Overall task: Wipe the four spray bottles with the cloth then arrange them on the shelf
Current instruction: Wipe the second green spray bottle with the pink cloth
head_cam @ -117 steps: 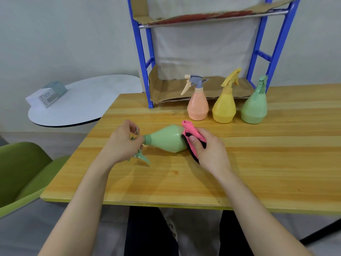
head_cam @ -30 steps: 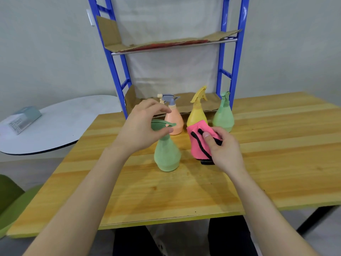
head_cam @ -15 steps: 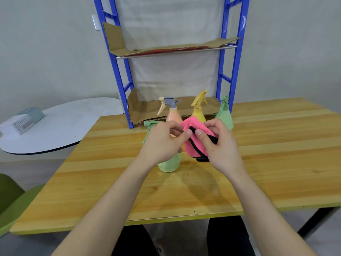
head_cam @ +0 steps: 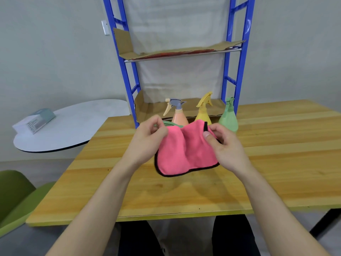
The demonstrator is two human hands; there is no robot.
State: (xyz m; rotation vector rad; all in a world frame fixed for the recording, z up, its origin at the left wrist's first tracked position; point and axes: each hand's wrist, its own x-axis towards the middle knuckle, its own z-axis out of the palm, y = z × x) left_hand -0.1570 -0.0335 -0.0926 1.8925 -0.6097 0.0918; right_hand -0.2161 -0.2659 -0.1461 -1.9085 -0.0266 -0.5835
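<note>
Two top corners of the pink cloth point(head_cam: 184, 154) were pinched, one in the left hand point(head_cam: 147, 139), the other between thumb and fingers of the right hand point(head_cam: 225, 145). It hung spread above the worktop point(head_cam: 276, 163), its long side running left to right. From my remote seat I could make out only a green trigger tip of the fourth bottle point(head_cam: 172, 124) over the cloth's upper edge. That bottle stood right behind the cloth, closer to the left hand. Beyond, at the foot of the shelf point(head_cam: 153, 108), the peach bottle point(head_cam: 179, 117), yellow bottle point(head_cam: 203, 114) and pale green bottle point(head_cam: 228, 120) stood upright in a row, the last nearest the right hand. I judged the coming move hinged on the hidden bottle, which lay straight ahead past the cloth, an easier reach for the left hand.
</note>
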